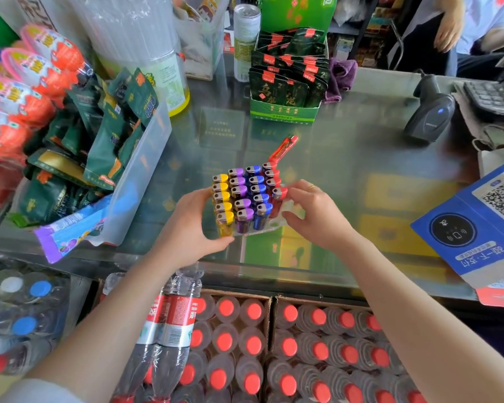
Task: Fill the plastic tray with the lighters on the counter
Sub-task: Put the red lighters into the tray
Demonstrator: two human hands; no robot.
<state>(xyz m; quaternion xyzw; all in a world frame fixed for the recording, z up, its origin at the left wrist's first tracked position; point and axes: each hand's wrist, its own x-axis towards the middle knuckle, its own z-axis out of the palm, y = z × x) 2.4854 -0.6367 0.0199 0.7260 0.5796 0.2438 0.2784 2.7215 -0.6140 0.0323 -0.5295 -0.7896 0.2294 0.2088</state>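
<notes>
Plastic tray (pixel 274 226) on glass counter (pixel 346 135), nearly full. Left hand (pixel 191 225) grips its yellow-lighter side; right hand (pixel 310 212) pinches a red lighter (pixel 279 194) over the last column. Risk: a misaligned push tips neighbouring lighters or skids the tray.

1. Just one view here, a wide-angle head cam on the person, so nothing overlaps with a second camera.
2. It looks forward and steeply down over the glass bench (pixel 346 175), with both forearms coming in from the near edge.
3. Pretty close: the hands sit dead centre, the left hand (pixel 192 225) and right hand (pixel 317 216).
4. Near edge catches bottle crates (pixel 274 344) below the bench; far edge reaches the green display box (pixel 285 112); the scanner (pixel 431 117) sits far right.
5. Edges bend a bit, fisheye style.
</notes>
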